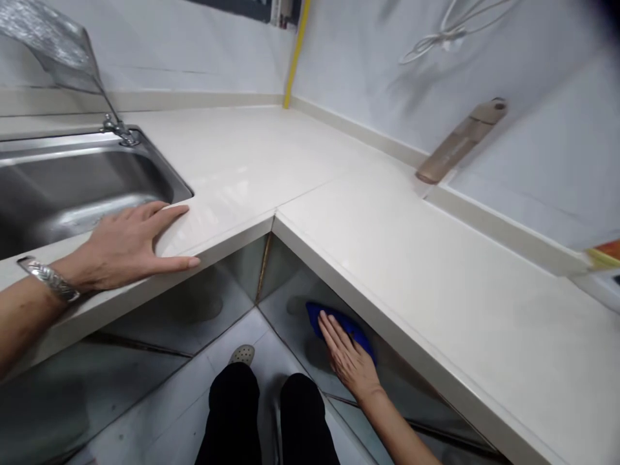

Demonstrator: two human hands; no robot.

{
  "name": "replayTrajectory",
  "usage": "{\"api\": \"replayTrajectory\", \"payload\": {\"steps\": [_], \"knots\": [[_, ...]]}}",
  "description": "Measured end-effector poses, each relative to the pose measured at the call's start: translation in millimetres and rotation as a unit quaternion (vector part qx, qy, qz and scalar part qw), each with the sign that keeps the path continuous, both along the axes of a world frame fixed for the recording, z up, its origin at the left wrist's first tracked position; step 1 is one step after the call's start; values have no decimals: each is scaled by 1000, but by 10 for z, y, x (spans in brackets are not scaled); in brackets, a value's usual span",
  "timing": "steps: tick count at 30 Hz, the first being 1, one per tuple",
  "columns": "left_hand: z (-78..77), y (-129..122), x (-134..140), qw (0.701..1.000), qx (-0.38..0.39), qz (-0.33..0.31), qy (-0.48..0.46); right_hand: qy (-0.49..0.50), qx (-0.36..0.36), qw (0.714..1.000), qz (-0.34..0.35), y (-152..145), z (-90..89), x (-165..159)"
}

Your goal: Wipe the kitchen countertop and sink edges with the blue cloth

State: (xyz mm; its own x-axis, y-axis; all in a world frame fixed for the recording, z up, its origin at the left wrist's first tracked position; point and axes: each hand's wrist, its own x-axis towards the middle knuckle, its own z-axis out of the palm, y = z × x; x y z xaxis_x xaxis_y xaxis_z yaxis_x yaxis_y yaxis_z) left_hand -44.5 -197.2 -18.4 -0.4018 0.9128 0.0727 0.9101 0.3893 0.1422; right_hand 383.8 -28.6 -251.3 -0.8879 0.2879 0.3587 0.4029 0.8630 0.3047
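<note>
My left hand [133, 242] rests on the white countertop [232, 174] by the front edge, close to the sink, its fingers spread and nothing in it. A silver bracelet [48, 278] circles that wrist. Below the counter on the right, my right hand [349, 358] holds a blue cloth [346, 326] pressed against the dark, glossy cabinet door [295, 316]. The fingers of this hand lie stretched over the cloth, and part of the cloth is hidden beneath them.
A steel sink [92, 174] with a faucet [119, 129] is at the left. On the right counter, a brown bottle [462, 139] stands by the wall. A yellow pipe [295, 55] runs up the corner, and a white cable [450, 35] hangs at upper right. Tiled floor [159, 413] lies below.
</note>
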Motion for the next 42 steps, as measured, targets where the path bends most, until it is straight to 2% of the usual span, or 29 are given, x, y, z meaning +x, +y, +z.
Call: {"api": "replayTrajectory", "payload": {"steps": [3, 7, 11, 14, 16, 19, 21, 23, 27, 32, 37, 42], "knots": [[-18, -9, 7, 998, 2, -9, 54, -5, -23, 998, 54, 116, -197, -377], [-35, -16, 22, 998, -4, -12, 68, -6, -76, 992, 97, 242, -553, -813], [-44, -9, 18, 998, -12, -2, 64, -16, -126, 985, 116, 321, -1018, -1142], [-33, 2, 28, 998, -17, 1, 61, -30, -145, 982, 118, 354, -1424, -1222], [-18, 12, 44, 998, -18, 7, 56, -36, -148, 981, 122, 356, -1698, -1145], [1, 21, 73, 999, -16, 8, 45, -35, -144, 979, 137, 301, -2048, -796], [4, 20, 88, 999, -12, 2, 39, -31, -135, 979, 149, 221, -2192, -431], [2, 14, 96, 999, -8, -5, 39, -23, -120, 980, 156, 122, -2243, -17], [-2, 9, 103, 999, -21, 8, 47, -1, -68, 984, 162, -70, -2122, 713], [27, 13, 122, 999, -24, 17, 38, -5, -6, 990, 141, -176, -1748, 1220], [32, -12, 128, 1000, -10, 19, 22, -75, 44, 992, 97, -293, -1142, 1701], [15, -28, 118, 1000, 10, 22, 19, -115, 86, 990, -18, -555, -334, 2193]]}}
